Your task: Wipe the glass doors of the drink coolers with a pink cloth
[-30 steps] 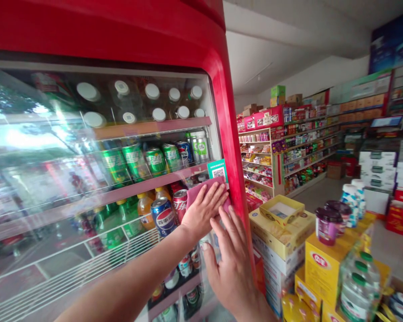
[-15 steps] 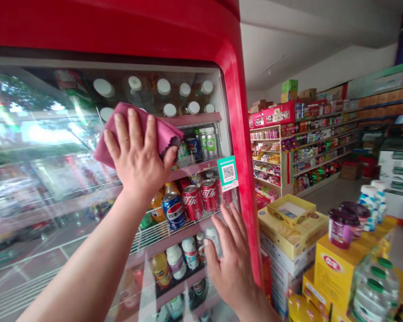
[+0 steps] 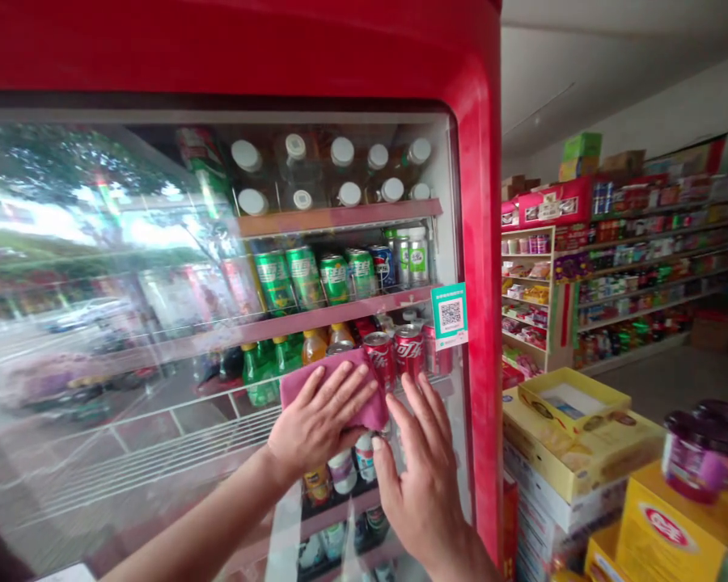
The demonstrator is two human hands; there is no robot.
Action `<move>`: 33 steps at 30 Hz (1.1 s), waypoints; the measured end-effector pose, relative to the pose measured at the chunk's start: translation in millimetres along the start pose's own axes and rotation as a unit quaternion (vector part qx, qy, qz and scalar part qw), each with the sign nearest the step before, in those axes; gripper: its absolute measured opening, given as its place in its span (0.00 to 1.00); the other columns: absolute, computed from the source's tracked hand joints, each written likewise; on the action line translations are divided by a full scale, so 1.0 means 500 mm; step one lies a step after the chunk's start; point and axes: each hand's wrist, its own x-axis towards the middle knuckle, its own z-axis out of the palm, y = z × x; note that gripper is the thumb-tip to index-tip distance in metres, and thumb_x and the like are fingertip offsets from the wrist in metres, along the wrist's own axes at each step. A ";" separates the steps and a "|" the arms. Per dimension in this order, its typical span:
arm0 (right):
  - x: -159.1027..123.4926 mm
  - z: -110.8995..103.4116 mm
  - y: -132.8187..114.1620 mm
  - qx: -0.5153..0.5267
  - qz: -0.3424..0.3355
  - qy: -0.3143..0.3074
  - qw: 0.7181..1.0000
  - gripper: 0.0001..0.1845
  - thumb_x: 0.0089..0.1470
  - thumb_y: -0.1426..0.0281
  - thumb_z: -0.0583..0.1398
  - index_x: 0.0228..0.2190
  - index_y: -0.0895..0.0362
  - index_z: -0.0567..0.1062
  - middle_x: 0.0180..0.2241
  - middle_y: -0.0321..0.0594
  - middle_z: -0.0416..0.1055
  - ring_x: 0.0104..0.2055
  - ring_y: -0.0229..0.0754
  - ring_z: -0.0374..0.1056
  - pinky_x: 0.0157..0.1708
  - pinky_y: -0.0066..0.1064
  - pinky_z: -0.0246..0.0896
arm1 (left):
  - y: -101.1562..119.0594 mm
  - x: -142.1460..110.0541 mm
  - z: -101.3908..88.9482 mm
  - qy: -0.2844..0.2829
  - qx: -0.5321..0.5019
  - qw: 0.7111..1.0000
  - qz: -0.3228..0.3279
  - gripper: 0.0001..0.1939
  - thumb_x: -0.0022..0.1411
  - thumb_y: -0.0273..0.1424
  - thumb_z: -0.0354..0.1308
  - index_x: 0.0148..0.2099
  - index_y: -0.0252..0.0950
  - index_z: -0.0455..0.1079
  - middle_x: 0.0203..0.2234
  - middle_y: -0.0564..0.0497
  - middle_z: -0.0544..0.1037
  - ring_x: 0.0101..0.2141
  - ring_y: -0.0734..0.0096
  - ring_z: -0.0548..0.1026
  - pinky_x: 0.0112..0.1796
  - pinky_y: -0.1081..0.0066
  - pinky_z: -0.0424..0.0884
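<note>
A pink cloth lies against the glass door of a red drinks fridge. My left hand is laid over it, fingers extended and close together, holding it to the pane in front of the can shelf. Just to the right is my right hand, its fingers spread and nothing in it; it is at the glass, though I cannot tell whether all fingertips touch. Red soda cans show behind the glass above the hands. Green cans stand one shelf higher. The cloth hides part of the shelf.
The fridge's red frame runs down the right side, beside a QR code sticker. Yellow cartons are stacked right of the fridge, with purple-lidded tubs nearby. Stocked shelves stand farther back. Street reflections cover the left glass.
My left hand has slid the cloth down and rightward across the glass, close to my right hand. My right hand stays in nearly the same place. The view has turned left.
</note>
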 end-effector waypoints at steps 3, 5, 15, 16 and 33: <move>0.005 0.003 0.003 0.008 0.004 -0.002 1.000 0.27 0.73 0.70 0.59 0.70 0.58 0.70 0.76 0.54 0.65 0.82 0.61 0.55 0.73 0.69 0.66 | -0.099 0.070 -0.035 0.014 0.021 0.996 -0.082 0.48 0.72 0.58 0.59 0.83 0.41 0.54 0.82 0.44 0.53 0.83 0.54 0.41 0.81 0.48 0.35; 0.008 0.004 0.000 0.016 0.005 -0.004 1.000 0.27 0.73 0.70 0.59 0.69 0.57 0.70 0.76 0.53 0.65 0.82 0.61 0.55 0.73 0.69 0.67 | -0.176 0.134 -0.064 0.039 0.035 0.987 -0.150 0.50 0.73 0.57 0.59 0.85 0.41 0.48 0.84 0.41 0.46 0.83 0.44 0.42 0.80 0.41 0.36; 0.004 0.026 -0.030 0.052 0.005 -0.009 0.999 0.25 0.74 0.69 0.59 0.68 0.58 0.71 0.74 0.58 0.68 0.79 0.63 0.59 0.70 0.70 0.69 | -0.178 0.148 -0.078 0.029 0.028 0.962 -0.269 0.49 0.73 0.56 0.58 0.85 0.47 0.42 0.84 0.44 0.40 0.83 0.40 0.38 0.79 0.36 0.35; 0.004 0.028 -0.031 0.055 0.003 -0.008 0.998 0.25 0.74 0.69 0.59 0.68 0.58 0.71 0.74 0.58 0.68 0.79 0.63 0.60 0.70 0.70 0.69 | -0.137 0.109 -0.065 0.016 0.033 0.971 -0.237 0.50 0.72 0.56 0.59 0.85 0.46 0.43 0.84 0.43 0.42 0.83 0.41 0.39 0.80 0.38 0.36; 0.056 0.051 -0.119 0.040 -0.030 0.020 0.999 0.26 0.73 0.70 0.60 0.69 0.57 0.71 0.74 0.55 0.68 0.79 0.65 0.59 0.71 0.73 0.65 | -0.276 0.107 -0.129 0.057 0.060 0.964 -0.253 0.50 0.72 0.59 0.58 0.85 0.44 0.48 0.83 0.38 0.45 0.83 0.40 0.44 0.79 0.39 0.40</move>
